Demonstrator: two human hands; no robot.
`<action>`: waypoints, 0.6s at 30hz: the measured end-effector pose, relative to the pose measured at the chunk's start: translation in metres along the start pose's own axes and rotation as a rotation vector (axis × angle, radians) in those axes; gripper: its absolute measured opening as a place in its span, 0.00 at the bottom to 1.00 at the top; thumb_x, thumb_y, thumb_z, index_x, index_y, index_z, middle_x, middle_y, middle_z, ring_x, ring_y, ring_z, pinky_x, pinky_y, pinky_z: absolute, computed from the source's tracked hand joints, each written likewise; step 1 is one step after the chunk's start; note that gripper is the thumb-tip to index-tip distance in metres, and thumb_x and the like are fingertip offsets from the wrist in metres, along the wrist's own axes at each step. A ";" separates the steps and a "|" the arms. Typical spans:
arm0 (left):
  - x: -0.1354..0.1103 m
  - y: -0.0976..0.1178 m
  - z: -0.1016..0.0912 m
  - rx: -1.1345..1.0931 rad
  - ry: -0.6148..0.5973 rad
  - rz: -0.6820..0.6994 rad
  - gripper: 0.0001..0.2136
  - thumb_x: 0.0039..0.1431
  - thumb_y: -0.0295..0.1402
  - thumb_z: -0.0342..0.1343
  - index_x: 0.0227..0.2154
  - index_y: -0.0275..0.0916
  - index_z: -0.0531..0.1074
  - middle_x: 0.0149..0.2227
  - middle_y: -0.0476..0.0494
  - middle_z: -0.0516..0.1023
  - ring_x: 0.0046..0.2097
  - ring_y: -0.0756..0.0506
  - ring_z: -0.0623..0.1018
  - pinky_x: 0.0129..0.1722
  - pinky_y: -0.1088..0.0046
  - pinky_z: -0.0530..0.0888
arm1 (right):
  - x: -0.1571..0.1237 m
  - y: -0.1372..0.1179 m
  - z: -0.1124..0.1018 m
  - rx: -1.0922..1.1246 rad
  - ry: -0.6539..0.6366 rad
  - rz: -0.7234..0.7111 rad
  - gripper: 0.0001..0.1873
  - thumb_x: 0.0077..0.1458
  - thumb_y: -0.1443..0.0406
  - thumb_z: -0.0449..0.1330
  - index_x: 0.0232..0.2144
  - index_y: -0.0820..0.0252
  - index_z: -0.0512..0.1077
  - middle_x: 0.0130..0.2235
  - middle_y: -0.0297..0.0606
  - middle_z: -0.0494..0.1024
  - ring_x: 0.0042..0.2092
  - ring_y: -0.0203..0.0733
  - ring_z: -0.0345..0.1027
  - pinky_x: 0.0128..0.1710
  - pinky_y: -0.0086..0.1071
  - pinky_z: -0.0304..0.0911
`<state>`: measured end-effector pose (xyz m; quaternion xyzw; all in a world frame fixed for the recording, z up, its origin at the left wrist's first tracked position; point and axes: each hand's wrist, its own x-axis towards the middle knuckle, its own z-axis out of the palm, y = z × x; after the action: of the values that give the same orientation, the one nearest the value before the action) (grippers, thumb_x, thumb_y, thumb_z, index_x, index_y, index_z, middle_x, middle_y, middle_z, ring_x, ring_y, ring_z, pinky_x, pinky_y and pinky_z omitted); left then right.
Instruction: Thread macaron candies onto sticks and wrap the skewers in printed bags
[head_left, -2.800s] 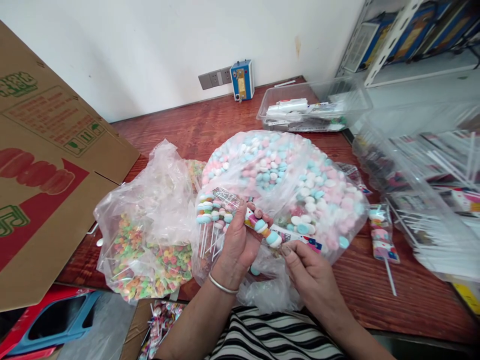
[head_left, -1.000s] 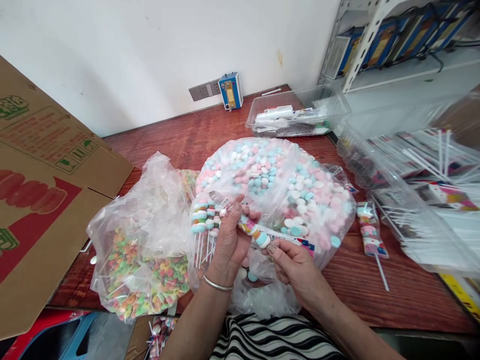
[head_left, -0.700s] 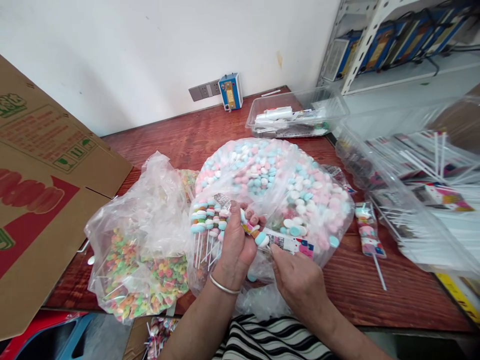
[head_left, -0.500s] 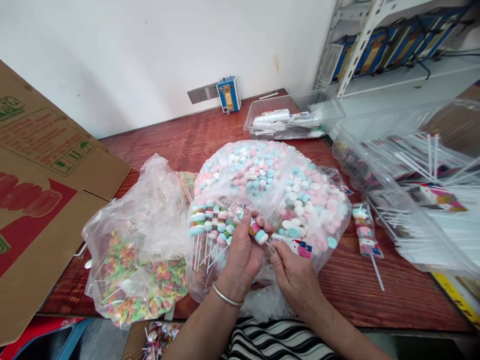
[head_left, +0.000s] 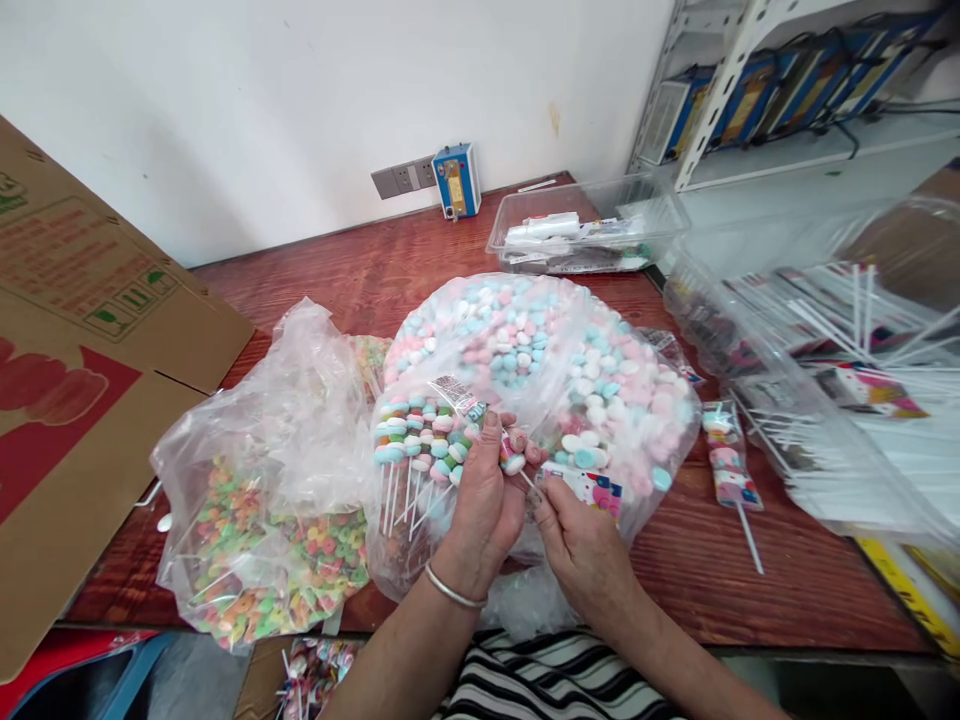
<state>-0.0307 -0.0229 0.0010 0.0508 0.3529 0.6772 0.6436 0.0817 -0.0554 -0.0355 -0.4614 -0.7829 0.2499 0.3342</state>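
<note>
My left hand is closed around a marshmallow candy skewer in a clear printed wrapper. The wrapper's upper end, with a barcode, sticks out beyond my thumb. The fingertips of my right hand pinch the skewer's white stick, just below the candy. Beside that hand lies another printed wrapper; I cannot tell whether my fingers touch it. Several unwrapped candy skewers rest left of my hands, sticks towards me. Behind is a big clear bag of pink, white and blue marshmallows.
A clear bag of colourful ring gummies lies left, beside a cardboard box. Rightward are a wrapped skewer and a clear tub of white sticks and wrappers. A plastic tray and a blue device stand behind.
The candy has slid farther into my left hand and the wrapper, and more of the stick shows between my hands. The wrapper's barcode end now stands out farther above my left thumb.
</note>
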 end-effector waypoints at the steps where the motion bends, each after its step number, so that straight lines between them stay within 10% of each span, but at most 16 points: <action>1: 0.000 0.001 -0.002 0.000 0.019 0.008 0.12 0.58 0.39 0.61 0.37 0.35 0.72 0.26 0.52 0.70 0.29 0.52 0.74 0.39 0.71 0.75 | -0.001 0.001 0.000 -0.022 0.002 -0.019 0.15 0.67 0.65 0.45 0.30 0.59 0.66 0.21 0.33 0.73 0.21 0.39 0.69 0.21 0.29 0.55; 11: 0.003 0.033 -0.004 -0.114 0.117 0.127 0.06 0.59 0.34 0.60 0.35 0.36 0.71 0.25 0.53 0.65 0.24 0.55 0.68 0.28 0.78 0.71 | -0.015 0.008 -0.003 -0.398 0.180 -0.412 0.11 0.63 0.71 0.52 0.45 0.65 0.71 0.25 0.38 0.78 0.23 0.42 0.67 0.26 0.34 0.57; 18: -0.012 0.003 -0.008 -0.104 0.063 0.055 0.12 0.60 0.42 0.58 0.36 0.38 0.70 0.24 0.53 0.66 0.24 0.54 0.68 0.29 0.78 0.71 | -0.008 -0.011 -0.002 0.192 -0.031 0.034 0.12 0.66 0.65 0.47 0.33 0.58 0.69 0.24 0.32 0.72 0.25 0.38 0.66 0.25 0.29 0.57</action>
<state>-0.0350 -0.0367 0.0010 0.0059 0.3359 0.7134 0.6150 0.0798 -0.0675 -0.0294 -0.4367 -0.7524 0.3367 0.3604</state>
